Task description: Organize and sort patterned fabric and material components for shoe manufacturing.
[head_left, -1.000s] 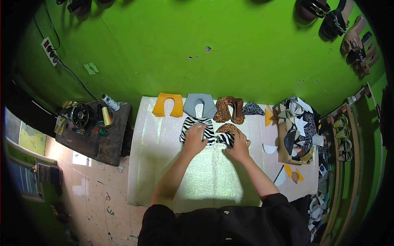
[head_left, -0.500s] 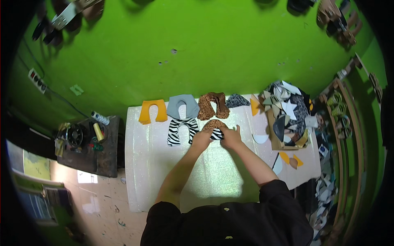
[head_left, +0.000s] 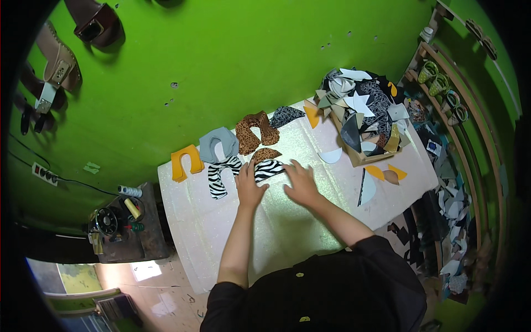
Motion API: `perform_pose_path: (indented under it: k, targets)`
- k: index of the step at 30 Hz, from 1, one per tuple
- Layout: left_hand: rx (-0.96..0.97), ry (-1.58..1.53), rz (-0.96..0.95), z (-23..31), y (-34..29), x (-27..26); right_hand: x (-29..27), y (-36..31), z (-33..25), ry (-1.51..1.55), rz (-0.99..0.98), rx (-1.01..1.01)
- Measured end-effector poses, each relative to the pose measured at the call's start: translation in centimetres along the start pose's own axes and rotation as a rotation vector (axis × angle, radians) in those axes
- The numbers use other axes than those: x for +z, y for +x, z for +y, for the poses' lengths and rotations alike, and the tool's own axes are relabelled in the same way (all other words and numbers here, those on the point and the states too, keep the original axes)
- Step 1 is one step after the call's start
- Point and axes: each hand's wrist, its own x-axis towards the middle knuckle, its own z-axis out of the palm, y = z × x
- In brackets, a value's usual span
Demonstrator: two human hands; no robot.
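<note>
1. Moved since the earlier frame: left hand [head_left: 250, 189] and right hand [head_left: 303, 186], now farther apart, exposing more of the zebra half-round piece [head_left: 269, 171]; camera view also turned, setting the desk [head_left: 199, 232] at a slant.
2. Position of the half-round: lies on the desk between both hands, just on the near side of the leopard half-round piece [head_left: 266, 155] and to the right of the zebra U-shaped piece [head_left: 217, 188].
3. Left hand: loosely open, thumb well out from the fingers; covers the left end of the half-round, with no clear pinch.
4. Right hand: open wider, fingers spread, thumb apart; stands at the right end, fingertips at or just beside the edge. Cannot tell firm contact from near contact.
5. Handling, as judged: probably light, thin and pliable, like fabric or soft synthetic leather; unlikely to break, but apt to crease, or to slide on the glossy desk covering.
6. Hold, as judged: best taken at both ends, thumbs on the near edge, fingers along the curve; likely to sag if lifted by one end.
7. Hard to make out: left end and underside of the half-round, number of layers, part of the U-shaped piece behind the left hand. Cut off at upper left: wall-mounted shoes [head_left: 98, 25].
</note>
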Motion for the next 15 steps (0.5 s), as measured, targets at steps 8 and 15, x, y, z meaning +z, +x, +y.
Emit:
perform_pose_path:
  k: [8, 15]
  targets:
    - [-0.141, 0.016, 0.103, 7.0, -4.9, 3.8, -4.6, -11.8, 12.1, -0.157, 0.333, 0.742]
    - [0.044, -0.076, -0.032, 14.9, -8.1, 10.6, -7.4, -14.8, 17.0, -0.097, 0.144, 0.910]
